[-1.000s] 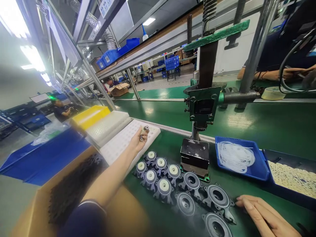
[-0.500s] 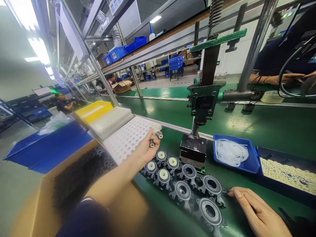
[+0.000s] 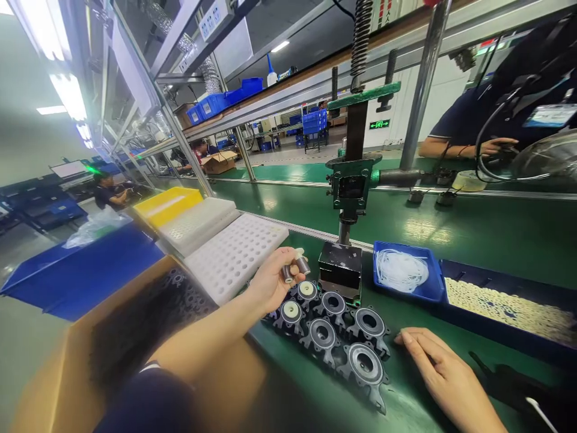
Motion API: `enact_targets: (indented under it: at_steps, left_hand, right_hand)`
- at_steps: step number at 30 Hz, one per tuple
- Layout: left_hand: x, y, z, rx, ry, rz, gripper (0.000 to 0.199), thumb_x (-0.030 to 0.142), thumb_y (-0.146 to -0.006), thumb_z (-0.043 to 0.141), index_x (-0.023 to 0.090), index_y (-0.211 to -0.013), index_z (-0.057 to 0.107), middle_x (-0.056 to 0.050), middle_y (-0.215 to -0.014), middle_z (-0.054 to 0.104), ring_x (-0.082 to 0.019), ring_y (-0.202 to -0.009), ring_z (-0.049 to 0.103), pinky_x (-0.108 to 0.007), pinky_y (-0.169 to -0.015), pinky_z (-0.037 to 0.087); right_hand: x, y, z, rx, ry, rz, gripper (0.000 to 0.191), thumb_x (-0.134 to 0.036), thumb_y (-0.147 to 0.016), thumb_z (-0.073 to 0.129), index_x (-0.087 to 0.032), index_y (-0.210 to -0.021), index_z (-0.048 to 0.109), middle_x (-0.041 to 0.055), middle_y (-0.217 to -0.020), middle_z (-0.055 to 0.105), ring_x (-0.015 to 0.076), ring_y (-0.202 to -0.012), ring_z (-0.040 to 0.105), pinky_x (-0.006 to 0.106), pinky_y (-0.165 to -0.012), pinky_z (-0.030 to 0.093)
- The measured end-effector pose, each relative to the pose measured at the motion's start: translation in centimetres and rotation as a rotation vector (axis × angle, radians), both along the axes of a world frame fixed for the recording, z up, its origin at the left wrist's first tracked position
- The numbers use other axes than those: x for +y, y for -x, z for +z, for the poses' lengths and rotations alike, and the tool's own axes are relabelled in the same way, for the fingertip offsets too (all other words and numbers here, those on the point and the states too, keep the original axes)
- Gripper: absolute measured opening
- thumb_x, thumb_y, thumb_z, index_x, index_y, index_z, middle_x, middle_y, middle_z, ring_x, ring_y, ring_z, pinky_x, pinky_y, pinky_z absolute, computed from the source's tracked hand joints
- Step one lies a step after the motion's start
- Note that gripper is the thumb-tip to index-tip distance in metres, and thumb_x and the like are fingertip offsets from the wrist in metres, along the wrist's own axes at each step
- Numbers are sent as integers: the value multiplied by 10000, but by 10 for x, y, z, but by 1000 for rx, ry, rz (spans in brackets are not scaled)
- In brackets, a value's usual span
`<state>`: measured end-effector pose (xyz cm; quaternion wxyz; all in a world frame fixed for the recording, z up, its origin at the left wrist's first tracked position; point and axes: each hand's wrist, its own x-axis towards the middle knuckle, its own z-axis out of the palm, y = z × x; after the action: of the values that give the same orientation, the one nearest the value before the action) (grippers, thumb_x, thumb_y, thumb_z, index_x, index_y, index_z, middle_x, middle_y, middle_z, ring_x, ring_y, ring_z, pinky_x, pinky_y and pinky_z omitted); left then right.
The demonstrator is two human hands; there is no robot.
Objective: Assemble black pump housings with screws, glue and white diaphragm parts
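Black housings partly hidden by left hand, cylinders blurred

The person wears a dark navy short sleeve with a thin white edge at its hem. Below it the left forearm is bare down to the left hand. The right hand is bare too, without glove, ring or watch.

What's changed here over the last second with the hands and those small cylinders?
The left hand carried two small cylinders from over the white tray towards the black housings. The right hand stayed flat on the green belt.
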<state>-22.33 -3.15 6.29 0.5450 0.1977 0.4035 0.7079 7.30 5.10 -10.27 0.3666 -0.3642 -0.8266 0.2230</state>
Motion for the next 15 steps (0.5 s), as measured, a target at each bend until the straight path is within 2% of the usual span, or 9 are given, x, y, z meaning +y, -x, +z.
enact_targets:
  at_steps: [2,5,8,11,13,15]
  left_hand:
    - [-6,-7,3,69,-24,-62,152,276,-832,686,139,-861,626,-37,-759,641,-58,-520,511,-199,-535,557]
    - [-11,-12,6,216,-107,-172,306,448,-890,572,153,-836,635,-18,-653,597,-89,-519,525,-233,-540,562]
    - [-14,-15,8,346,-211,-219,375,507,-919,488,167,-860,637,-2,-600,553,-120,-537,532,-300,-567,588]
    - [-16,-17,7,455,-224,-214,317,494,-899,554,184,-884,618,22,-595,538,-121,-537,550,-305,-579,583]
    - [-18,-18,5,562,-195,-207,241,413,-845,673,197,-906,587,34,-655,575,-115,-545,616,-261,-582,554]
    - [-20,-18,2,676,-167,-207,246,320,-801,741,204,-923,561,34,-742,616,-118,-563,672,-216,-576,514]
  right_hand:
    - [0,0,-2,-4,15,0,644,-678,-995,336,-176,-821,700,40,-1003,616,129,-877,624,182,-774,522]
    - [0,0,-2,-9,33,0,675,-693,-994,321,-160,-821,697,60,-1014,609,138,-881,621,192,-780,527]
    - [-1,1,0,-16,42,9,685,-699,-995,316,-156,-812,692,68,-1004,603,139,-869,620,192,-773,532]
    - [-2,0,2,-20,44,4,700,-709,-991,310,-152,-804,690,78,-992,599,146,-864,621,196,-765,537]
    - [-2,0,2,-20,41,5,701,-708,-991,311,-150,-799,690,82,-989,600,149,-862,621,197,-765,538]
    - [-2,1,2,-20,35,10,691,-701,-991,320,-152,-790,689,79,-983,601,145,-857,621,191,-756,536]
